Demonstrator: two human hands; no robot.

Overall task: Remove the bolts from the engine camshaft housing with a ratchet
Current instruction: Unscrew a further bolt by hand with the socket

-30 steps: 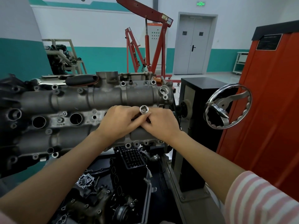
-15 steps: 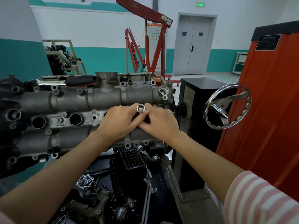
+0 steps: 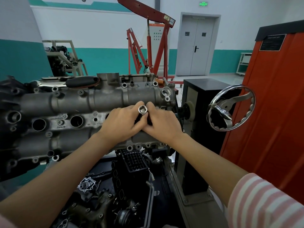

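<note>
Over the right half of the grey housing (image 3: pixel 92 102), a silver socket (image 3: pixel 142 109) points its open end up at the camera — the left hand (image 3: pixel 122 124) and right hand (image 3: pixel 162 125) each keep a curled grip on the dark tool beneath it, fingers meeting. A chrome handwheel (image 3: pixel 231 107) stands apart to the right, just before the orange cabinet (image 3: pixel 271 104) — open floor lies beyond the housing's far edge.

Grey camshaft housing (image 3: pixel 102 102), silver socket (image 3: pixel 142 109), pink-and-white striped sleeve (image 3: pixel 266 203), red crane (image 3: pixel 148 18), orange cabinet (image 3: pixel 271 104).
</note>
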